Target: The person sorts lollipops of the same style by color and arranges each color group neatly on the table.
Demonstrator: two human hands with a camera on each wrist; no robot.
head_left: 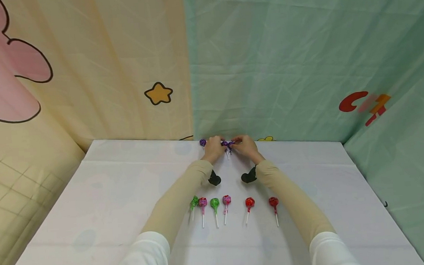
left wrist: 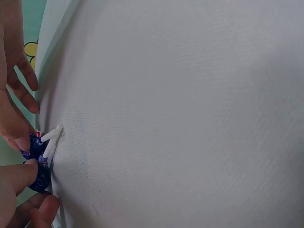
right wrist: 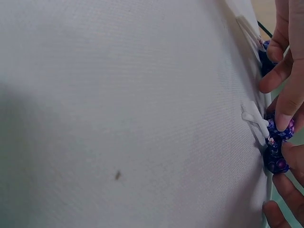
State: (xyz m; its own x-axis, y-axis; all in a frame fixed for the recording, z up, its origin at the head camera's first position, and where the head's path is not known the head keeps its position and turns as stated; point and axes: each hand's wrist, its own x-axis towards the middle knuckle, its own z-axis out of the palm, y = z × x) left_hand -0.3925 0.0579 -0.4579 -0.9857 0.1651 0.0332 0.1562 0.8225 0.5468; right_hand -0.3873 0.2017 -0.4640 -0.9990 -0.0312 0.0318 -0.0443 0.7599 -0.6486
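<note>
Head view: both hands worked at the twelve o'clock edge of the tabletop (head_left: pixel 109 189). The left hand (head_left: pixel 213 149), thumb and fingers nearly closed, pinched the left purple lollipop (head_left: pixel 225 144) by its head. The right hand (head_left: pixel 246 147), in a similar half-closed pinch, had the right purple lollipop (head_left: pixel 231 145). Heads side by side, touching; sticks pointing to six o'clock, slanting together and overlapping near their ends. Fingertips behind the heads were hidden, so the full grip was hard to read.

A lone purple lollipop (head_left: pixel 203 142) lay at the left hand's ten o'clock. Nearer the person, from the hands' seven round to five o'clock, lay a row: green (head_left: pixel 215 204), pink (head_left: pixel 226 200) and red (head_left: pixel 249 203) lollipops, two of each.

Step in hand, as judged: bringing the purple pair together at the far edge. The next move seemed to call for straightening the sticks, then a gentle release, since round heads could roll.
</note>
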